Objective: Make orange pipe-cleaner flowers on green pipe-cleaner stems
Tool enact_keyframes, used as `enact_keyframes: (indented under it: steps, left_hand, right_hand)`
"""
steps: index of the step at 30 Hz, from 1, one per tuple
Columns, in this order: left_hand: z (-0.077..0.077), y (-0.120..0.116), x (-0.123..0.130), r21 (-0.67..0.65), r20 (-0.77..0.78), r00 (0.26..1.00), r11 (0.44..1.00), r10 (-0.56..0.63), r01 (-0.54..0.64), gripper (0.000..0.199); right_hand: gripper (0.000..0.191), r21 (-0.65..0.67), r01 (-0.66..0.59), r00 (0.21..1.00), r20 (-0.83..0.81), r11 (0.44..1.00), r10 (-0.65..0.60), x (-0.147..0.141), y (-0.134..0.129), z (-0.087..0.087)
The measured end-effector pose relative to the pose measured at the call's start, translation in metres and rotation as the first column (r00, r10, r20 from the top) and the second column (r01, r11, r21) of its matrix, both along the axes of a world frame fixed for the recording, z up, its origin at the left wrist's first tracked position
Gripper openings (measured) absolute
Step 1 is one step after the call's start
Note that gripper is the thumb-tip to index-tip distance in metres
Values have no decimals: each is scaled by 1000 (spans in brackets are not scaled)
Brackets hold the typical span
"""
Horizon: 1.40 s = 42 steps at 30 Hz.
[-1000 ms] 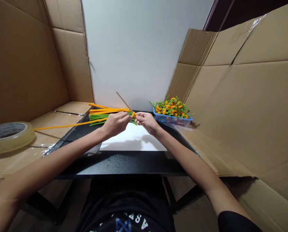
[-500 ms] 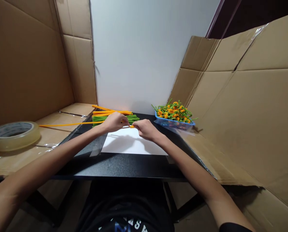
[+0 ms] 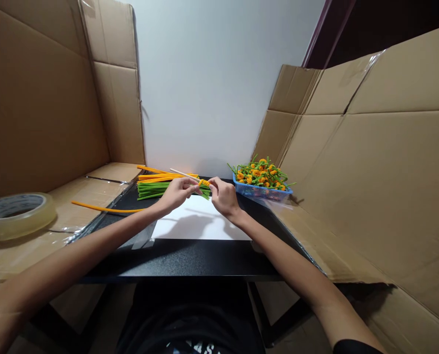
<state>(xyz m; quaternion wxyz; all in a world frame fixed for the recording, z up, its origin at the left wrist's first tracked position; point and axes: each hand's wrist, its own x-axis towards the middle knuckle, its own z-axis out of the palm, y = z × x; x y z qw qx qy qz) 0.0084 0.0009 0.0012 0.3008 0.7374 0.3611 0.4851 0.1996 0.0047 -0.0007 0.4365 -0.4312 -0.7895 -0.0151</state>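
Observation:
Above a white sheet (image 3: 200,223), my right hand (image 3: 224,196) pinches a thin pale stick (image 3: 182,173) at the end where an orange fuzzy stem (image 3: 203,182) is coiled round it. My left hand (image 3: 178,194) is closed on the orange stem just left of the coil. The stem's long tail (image 3: 104,209) stretches left past my left wrist. Behind my left hand lie orange stems (image 3: 149,176) and green stems (image 3: 151,189) in bundles.
A blue basket (image 3: 261,191) full of green and orange fuzzy pieces stands at the back right. A large roll of clear tape (image 3: 20,221) lies on cardboard at the left. Cardboard walls (image 3: 389,172) flank the black table (image 3: 175,255).
The stick now shows, slanting up to the left between my hands. More orange coil is visible, and the stem's tail has shortened and shifted right. The camera view has shifted slightly.

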Motion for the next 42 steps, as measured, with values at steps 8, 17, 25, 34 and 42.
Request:
enact_keyframes:
  steps: [8,17,25,34,42]
  left_hand:
    - [1,2,-8,390,-334,933,921,132,9,18]
    - [5,32,-34,167,-308,939,963,-152,211,26]
    - [18,33,-47,11,-558,782,939,-279,342,23]
    - [8,6,-16,665,-609,698,722,378,189,25]
    - [3,-2,-14,849,-429,726,515,538,120,27]
  right_hand:
    - [14,-177,-175,955,-271,969,123,-1,8,-2]
    - [38,-438,-648,710,-642,623,287,4,25,-4]
    - [27,-207,-411,847,273,888,456,14,8,13]
    - [28,25,-215,762,629,976,152,5,-3,12]
    - [19,-20,-22,968,251,1000,26,6,-1,13]
